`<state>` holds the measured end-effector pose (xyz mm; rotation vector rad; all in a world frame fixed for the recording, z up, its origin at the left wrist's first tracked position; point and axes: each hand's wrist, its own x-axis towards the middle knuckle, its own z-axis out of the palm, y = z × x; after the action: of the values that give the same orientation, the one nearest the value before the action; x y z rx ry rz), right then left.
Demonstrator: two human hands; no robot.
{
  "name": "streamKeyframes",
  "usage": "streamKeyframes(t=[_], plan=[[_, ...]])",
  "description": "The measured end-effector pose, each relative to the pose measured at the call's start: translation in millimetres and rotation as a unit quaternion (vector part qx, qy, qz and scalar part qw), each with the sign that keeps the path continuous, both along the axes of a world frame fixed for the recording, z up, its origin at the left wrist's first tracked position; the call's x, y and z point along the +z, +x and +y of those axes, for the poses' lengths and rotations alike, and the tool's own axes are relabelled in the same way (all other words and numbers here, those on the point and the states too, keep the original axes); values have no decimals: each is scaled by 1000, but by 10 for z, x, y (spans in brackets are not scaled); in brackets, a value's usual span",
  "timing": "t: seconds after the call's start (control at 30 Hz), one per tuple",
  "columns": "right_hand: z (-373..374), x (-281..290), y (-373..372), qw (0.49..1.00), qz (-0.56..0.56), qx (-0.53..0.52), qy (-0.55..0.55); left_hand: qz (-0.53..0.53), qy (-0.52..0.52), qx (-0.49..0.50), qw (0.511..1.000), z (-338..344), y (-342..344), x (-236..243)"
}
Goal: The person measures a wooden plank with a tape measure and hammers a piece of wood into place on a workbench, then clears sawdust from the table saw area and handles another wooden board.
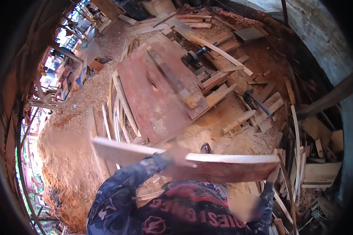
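Observation:
A long, thick wooden plank (pixel 219 170) with a pale upper edge and reddish-brown side runs across in front of my body. My left hand (pixel 177 155) is closed over the upper edge near the middle, its fingers smeared by motion. At the plank's right end my right hand (pixel 275 173) grips the corner, with its fingers partly hidden. The plank's left end (pixel 119 149) is blurred and reaches out over the sawdust. Just beyond the plank lies a worn reddish-brown work board (pixel 157 113), with a narrow straight piece of wood (pixel 166 72) on top.
A black cylindrical tool (pixel 190 58) lies at the board's far right edge. A dark-headed hand tool (pixel 257 102) rests among offcuts on the right. Thin wood strips (pixel 117 111) lean along the board's left side. Sawdust (pixel 66 145) covers the ground. A shoe tip (pixel 205 148) shows beyond the plank.

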<state>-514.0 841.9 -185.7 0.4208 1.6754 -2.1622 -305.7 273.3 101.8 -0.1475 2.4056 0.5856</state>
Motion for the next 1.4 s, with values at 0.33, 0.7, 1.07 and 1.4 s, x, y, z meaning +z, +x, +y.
streamKeyframes(t=[0.33,0.7,1.07,1.4], plan=[[1007,670,2251,941,-122,-153,276,-83,74,-247,963,724,-1131,-1037],[923,634,3446,932,-247,-218,150,-148,86,-314,934,1251,-1233,-1846],[661,858,3287,947,-274,-160,51,459,-4,235,857,844,-88,-1643],[454,875,3033,953,-278,-115,25,257,402,677,560,699,547,-2694]])
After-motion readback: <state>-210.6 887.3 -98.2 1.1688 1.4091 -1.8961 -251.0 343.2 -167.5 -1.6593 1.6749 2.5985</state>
